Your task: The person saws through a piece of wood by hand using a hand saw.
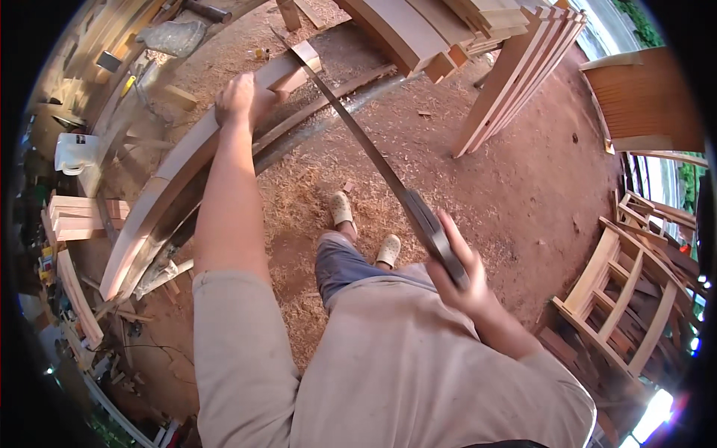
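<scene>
My right hand (467, 272) is closed round the dark handle of a handsaw (361, 138). Its long narrow blade slants up to the left and crosses the pale far end of a curved wooden beam (179, 160). Whether the teeth are inside the wood, I cannot tell. My left hand (237, 101) grips the beam a short way from the blade, partly blurred, with some of its fingers hidden.
Wood shavings (306, 194) litter the earth floor around my shoes. Boards (515, 82) lean at the upper right beside stacked planks (403, 33). A wooden frame (612, 299) lies at the right. At the left stand a white jug (76, 153) and short timbers (86, 216).
</scene>
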### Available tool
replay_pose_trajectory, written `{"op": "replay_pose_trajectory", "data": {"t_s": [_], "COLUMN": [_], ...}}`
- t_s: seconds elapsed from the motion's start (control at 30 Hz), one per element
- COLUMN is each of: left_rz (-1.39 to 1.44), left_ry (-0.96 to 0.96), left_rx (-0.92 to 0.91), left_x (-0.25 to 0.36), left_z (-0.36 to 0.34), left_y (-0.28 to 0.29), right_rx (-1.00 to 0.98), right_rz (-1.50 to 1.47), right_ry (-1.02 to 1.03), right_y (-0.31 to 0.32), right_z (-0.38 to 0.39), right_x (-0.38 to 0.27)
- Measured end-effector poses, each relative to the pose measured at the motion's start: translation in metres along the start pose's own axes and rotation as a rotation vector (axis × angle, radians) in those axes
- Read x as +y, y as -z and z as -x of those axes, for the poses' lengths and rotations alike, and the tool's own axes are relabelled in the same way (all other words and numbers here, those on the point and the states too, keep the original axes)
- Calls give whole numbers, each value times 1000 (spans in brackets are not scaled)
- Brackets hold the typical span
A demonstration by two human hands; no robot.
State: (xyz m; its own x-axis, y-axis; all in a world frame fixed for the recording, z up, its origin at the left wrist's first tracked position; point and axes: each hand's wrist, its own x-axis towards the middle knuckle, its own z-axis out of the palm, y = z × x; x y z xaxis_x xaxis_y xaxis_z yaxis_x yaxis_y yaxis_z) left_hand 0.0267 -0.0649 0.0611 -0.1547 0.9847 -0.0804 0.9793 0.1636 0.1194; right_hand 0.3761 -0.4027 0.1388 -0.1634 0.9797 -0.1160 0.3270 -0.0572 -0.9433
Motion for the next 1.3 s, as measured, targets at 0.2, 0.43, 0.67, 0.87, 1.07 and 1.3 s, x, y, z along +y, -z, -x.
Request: {"op": "replay_pose_trajectory", "data": {"t_s": [0.2,0.43,0.67,0.87,1.07,1.3], "left_rz": [7,77,78,34,124,10], "left_ry": [-36,-91,47,5,-10,-3], "left_rx": [27,17,118,80,-79,98], "left_x": [35,44,-12,-3,48,-6], "left_z": [23,24,-18,0,18,3], "left_y": [19,27,-17,-11,31,-2], "right_rx": [31,225,10,43,203,75], "right_rz": [89,89,34,45,122,65], "right_ry": [128,233,8,143,250,82], "right_y": [14,-50,0,15,-42,-18], "right_z": [10,-249,-5,6,-267,-61], "right_x": [13,-23,4,3,-35,0]}}
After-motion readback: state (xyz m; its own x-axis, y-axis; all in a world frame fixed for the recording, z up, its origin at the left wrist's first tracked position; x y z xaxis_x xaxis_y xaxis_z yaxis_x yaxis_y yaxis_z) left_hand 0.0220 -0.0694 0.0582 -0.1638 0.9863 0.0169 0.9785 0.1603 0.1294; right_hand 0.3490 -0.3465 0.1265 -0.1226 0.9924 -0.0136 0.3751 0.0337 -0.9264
